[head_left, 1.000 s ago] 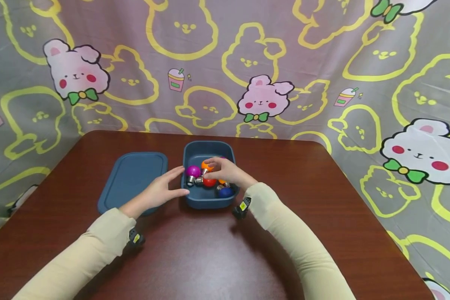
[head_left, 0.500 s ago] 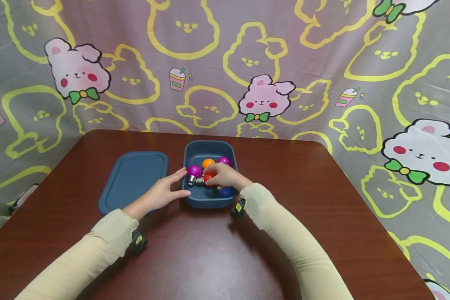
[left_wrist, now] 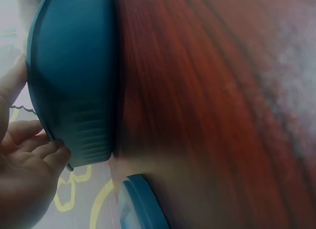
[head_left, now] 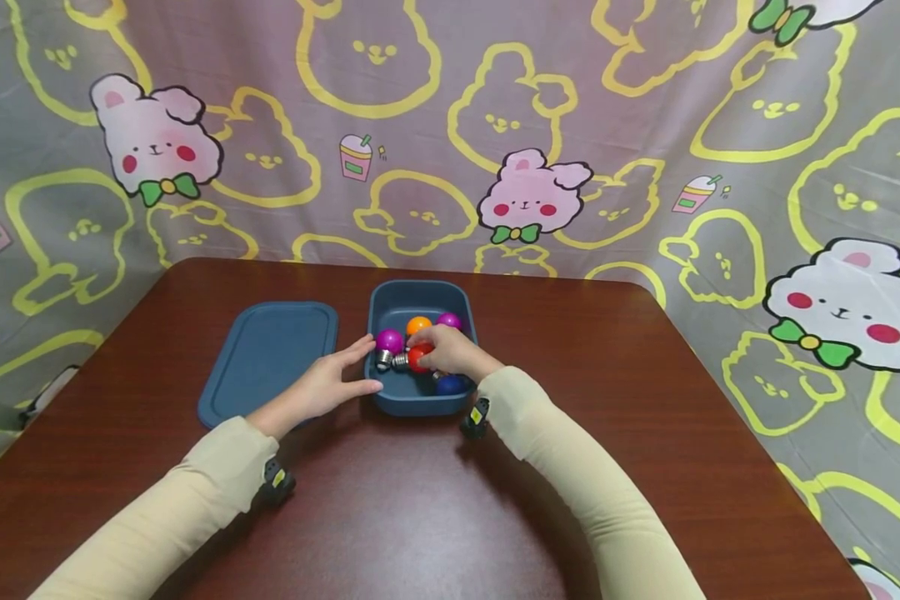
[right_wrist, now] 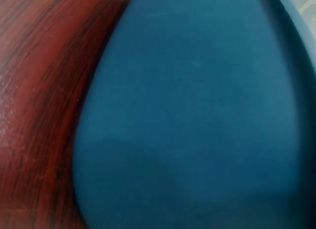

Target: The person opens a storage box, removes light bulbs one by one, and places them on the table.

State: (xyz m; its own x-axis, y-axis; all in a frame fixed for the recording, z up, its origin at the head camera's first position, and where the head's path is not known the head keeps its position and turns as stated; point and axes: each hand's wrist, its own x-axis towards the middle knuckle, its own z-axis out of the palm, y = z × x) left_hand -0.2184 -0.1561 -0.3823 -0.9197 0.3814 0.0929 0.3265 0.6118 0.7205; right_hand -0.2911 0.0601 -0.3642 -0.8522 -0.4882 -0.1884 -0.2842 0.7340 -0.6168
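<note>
A blue-grey box point(head_left: 420, 407) holds several coloured light bulbs. My right hand point(head_left: 453, 350) reaches down into it, thumb and fingers pinching the red bulb point(head_left: 420, 360), whose metal screw base points left. Close to that hand lie an orange bulb point(head_left: 419, 326), a purple bulb point(head_left: 448, 320) and a dark blue bulb point(head_left: 451, 385). Another purple bulb point(head_left: 389, 341) lies by the left wall. My left hand point(head_left: 326, 387) rests its thumb and fingertips at the box's left rim. The right wrist view shows only the box wall point(right_wrist: 192, 110) and table; the right hand is hidden there.
A flat blue-grey lid point(head_left: 270, 358) lies on the brown wooden table point(head_left: 570, 350) left of the box, partly beneath my left forearm in the head view. A patterned curtain point(head_left: 420, 125) hangs behind the table and along both sides.
My right hand, held over the bulbs with fingers spread, has lowered into the box and taken hold of the red bulb. The left hand has stayed at the left rim.
</note>
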